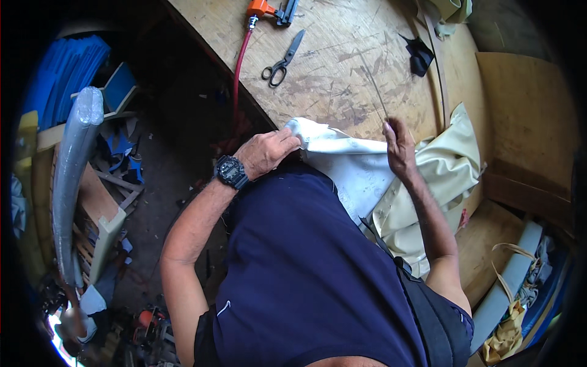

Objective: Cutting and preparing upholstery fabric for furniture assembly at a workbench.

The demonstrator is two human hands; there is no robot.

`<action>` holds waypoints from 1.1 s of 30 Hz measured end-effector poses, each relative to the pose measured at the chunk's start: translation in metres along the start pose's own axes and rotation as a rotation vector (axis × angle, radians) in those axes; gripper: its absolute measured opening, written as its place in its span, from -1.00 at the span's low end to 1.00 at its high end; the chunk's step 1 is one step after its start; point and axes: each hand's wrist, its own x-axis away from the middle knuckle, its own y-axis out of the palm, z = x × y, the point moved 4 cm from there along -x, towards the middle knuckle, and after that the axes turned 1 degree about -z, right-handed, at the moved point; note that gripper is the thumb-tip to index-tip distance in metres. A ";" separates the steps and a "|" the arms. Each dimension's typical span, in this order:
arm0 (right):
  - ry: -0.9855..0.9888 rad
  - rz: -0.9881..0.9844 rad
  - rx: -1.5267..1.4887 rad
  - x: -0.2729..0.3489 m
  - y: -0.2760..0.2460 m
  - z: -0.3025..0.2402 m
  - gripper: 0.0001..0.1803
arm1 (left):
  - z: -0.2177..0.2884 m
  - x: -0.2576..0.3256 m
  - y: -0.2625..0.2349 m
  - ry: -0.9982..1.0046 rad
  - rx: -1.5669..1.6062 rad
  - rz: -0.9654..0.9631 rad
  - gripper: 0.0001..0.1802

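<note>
My left hand, with a black watch on its wrist, is closed on the folded edge of a white sheet of pliable material, which looks like vinyl or cloth. The sheet hangs over the workbench's near edge in front of my body. In the fingers of my right hand is a thin, dark, wire-like rod that points up and left across the bench. That hand is also beside the white sheet's right end. A cream sheet lies crumpled under and right of my right forearm.
On the scratched wooden workbench lie scissors, an orange air tool with a red hose, a black scrap and a long strip. Blue foam sheets and a plastic-wrapped roll stand left.
</note>
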 end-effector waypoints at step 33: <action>-0.690 -0.365 0.798 0.042 -0.005 -0.110 -0.59 | -0.002 -0.045 -0.033 -0.252 0.077 -0.238 -0.75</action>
